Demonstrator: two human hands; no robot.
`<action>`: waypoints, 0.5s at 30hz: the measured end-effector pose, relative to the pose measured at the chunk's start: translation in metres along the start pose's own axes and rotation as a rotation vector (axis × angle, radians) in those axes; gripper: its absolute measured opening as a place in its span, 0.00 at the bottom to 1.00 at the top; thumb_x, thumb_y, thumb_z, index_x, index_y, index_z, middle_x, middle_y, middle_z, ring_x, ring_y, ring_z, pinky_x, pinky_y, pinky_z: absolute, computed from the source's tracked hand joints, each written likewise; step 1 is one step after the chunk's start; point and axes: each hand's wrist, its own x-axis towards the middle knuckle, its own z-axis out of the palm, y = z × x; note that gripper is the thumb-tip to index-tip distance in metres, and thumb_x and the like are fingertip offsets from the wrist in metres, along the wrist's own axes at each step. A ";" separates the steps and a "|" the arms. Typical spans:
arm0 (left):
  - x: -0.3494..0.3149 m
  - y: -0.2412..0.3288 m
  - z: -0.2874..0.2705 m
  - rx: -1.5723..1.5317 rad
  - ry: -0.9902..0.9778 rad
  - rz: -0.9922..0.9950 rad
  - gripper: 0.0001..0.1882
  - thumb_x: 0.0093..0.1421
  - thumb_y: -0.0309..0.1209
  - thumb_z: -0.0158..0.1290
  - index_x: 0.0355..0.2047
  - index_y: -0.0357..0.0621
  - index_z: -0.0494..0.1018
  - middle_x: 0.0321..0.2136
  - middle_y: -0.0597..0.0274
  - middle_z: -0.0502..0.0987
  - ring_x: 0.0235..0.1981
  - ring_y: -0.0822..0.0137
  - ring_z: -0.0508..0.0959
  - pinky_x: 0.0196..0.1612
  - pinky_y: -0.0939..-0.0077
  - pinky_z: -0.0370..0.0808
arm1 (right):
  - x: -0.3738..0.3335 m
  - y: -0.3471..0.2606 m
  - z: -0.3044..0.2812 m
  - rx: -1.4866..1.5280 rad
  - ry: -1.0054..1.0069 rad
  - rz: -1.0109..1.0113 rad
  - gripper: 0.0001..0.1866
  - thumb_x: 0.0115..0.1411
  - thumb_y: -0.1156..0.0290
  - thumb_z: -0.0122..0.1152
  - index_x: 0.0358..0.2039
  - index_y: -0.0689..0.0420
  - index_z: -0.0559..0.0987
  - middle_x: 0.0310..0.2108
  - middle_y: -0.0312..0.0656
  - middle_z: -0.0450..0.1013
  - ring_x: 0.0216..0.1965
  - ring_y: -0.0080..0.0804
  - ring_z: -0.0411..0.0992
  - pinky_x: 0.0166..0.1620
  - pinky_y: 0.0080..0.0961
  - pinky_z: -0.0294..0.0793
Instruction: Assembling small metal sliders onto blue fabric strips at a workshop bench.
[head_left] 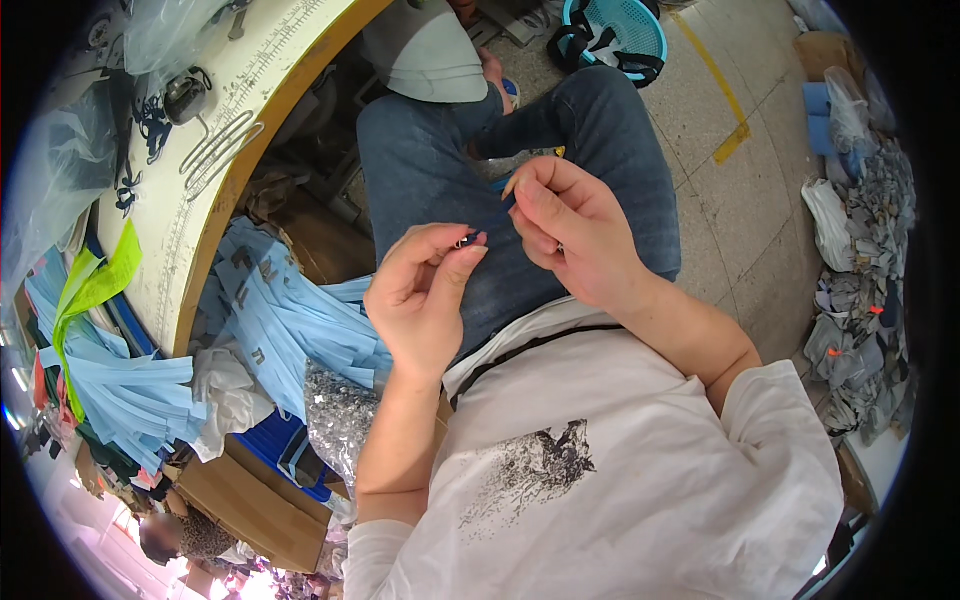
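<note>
Over my lap, both hands are raised close together with a narrow gap between them. My left hand (420,290) pinches a small dark piece with a shiny metal bit (467,241) between thumb and forefinger; its exact kind is too small to make out. Slightly higher and to the right, my right hand (580,225) has its thumb and fingers closed on a short dark blue strip (509,201). Most of that strip is hidden by the fingers.
A curved white worktable (185,265) at the left bears metal wire hooks (220,150) and dark cords (152,130). Light blue fabric strips (270,310) hang beside it, near a clear bag of small shiny pieces (338,410). Grey scraps (870,330) are heaped at the right.
</note>
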 end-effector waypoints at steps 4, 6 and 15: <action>-0.003 -0.001 0.004 -0.236 0.007 -0.009 0.09 0.56 0.13 0.56 0.38 0.30 0.73 0.35 0.54 0.77 0.35 0.68 0.80 0.40 0.80 0.77 | 0.002 0.002 0.002 0.040 0.020 0.030 0.10 0.68 0.63 0.51 0.38 0.57 0.72 0.22 0.28 0.62 0.19 0.10 0.54 0.19 0.10 0.50; -0.005 -0.002 0.005 -0.318 0.003 -0.001 0.09 0.56 0.14 0.55 0.38 0.31 0.73 0.35 0.53 0.77 0.35 0.67 0.80 0.40 0.78 0.78 | 0.002 0.001 0.003 0.058 0.020 0.032 0.10 0.68 0.63 0.51 0.37 0.57 0.72 0.22 0.28 0.62 0.19 0.10 0.54 0.19 0.10 0.50; 0.002 0.008 -0.001 -0.372 -0.266 -0.196 0.11 0.63 0.21 0.50 0.47 0.34 0.71 0.39 0.52 0.78 0.41 0.62 0.79 0.44 0.67 0.78 | 0.002 -0.002 0.004 0.008 0.031 0.053 0.10 0.68 0.62 0.51 0.36 0.56 0.72 0.20 0.28 0.61 0.18 0.11 0.55 0.20 0.12 0.50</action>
